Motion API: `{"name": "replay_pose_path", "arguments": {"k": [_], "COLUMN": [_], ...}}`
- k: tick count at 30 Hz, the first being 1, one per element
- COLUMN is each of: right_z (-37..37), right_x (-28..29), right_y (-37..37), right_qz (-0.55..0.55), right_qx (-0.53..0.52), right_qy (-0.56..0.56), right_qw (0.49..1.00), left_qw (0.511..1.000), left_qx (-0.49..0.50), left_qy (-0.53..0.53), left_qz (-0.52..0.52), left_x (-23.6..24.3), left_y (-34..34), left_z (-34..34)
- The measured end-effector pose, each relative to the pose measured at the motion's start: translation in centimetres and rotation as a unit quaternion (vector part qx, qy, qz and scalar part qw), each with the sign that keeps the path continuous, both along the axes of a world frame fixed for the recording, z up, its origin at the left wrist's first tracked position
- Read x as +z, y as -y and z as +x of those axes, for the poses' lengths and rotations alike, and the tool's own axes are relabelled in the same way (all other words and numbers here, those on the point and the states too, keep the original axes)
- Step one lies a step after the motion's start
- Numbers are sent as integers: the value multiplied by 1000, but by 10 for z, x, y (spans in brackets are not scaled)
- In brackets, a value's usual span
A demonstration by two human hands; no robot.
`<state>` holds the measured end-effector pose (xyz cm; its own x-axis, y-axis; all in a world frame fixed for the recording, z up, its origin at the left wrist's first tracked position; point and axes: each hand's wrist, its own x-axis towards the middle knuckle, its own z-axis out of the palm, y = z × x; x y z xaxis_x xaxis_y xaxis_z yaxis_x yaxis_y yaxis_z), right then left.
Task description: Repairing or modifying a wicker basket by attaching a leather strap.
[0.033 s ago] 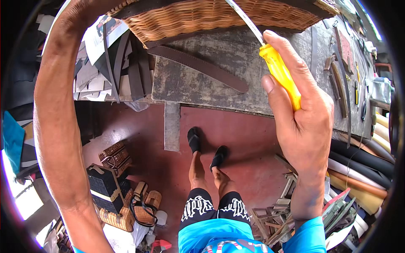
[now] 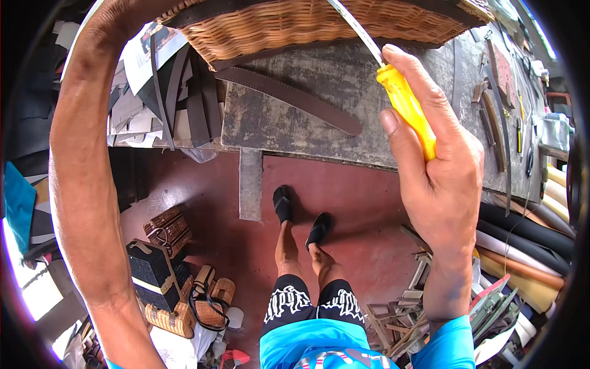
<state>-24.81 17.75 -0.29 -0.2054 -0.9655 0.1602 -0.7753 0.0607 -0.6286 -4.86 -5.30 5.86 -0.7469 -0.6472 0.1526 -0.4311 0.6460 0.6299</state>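
In my right hand (image 2: 439, 166) is a screwdriver (image 2: 407, 107) with a yellow handle. Thumb and fingers close round the handle, and the metal shaft slants up and left across a woven wicker basket (image 2: 276, 29); its tip is beyond the top edge. Dark brown leather trim runs along the basket's edges. My left forearm (image 2: 83, 172) rises along the left side and bends over to the basket's left end. Of my left hand (image 2: 147, 7) only a part shows at the top edge, its fingers hidden. Below the basket, a stitched brown leather strap (image 2: 295, 101) hangs over the worktable.
The worn grey worktable (image 2: 369, 144) has tools and strips at its right. Leather scraps (image 2: 132, 114) and dark strips (image 2: 196, 98) lie at left. Wicker bags (image 2: 212, 295) and a black case (image 2: 153, 277) stand on the red floor. Material rolls (image 2: 522, 237) and wood pieces (image 2: 399, 307) are at right.
My right hand has shifted very slightly left with the screwdriver. The basket, the strap and my left arm look the same.
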Motion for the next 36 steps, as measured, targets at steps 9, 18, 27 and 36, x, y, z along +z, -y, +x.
{"name": "replay_pose_path", "arguments": {"k": [9,18,27,36], "right_z": [22,-104,-143,-108], "right_x": [26,42,57,57], "right_y": [9,28,2,24], "right_qz": [18,-3,-6,2], "right_qx": [1,86,103,117], "right_qy": [-50,-114,-89,-79], "right_qw": [999,990,991,990], "left_qw": [977,989,975,907], "left_qx": [-99,-14,11,197], "left_qy": [43,-38,-117,-241], "left_qz": [-183,-140,-190,282], "left_x": [-17,-40,-10,-1], "left_y": [34,1,-24,-83], "left_z": [8,-17,9,-23]}}
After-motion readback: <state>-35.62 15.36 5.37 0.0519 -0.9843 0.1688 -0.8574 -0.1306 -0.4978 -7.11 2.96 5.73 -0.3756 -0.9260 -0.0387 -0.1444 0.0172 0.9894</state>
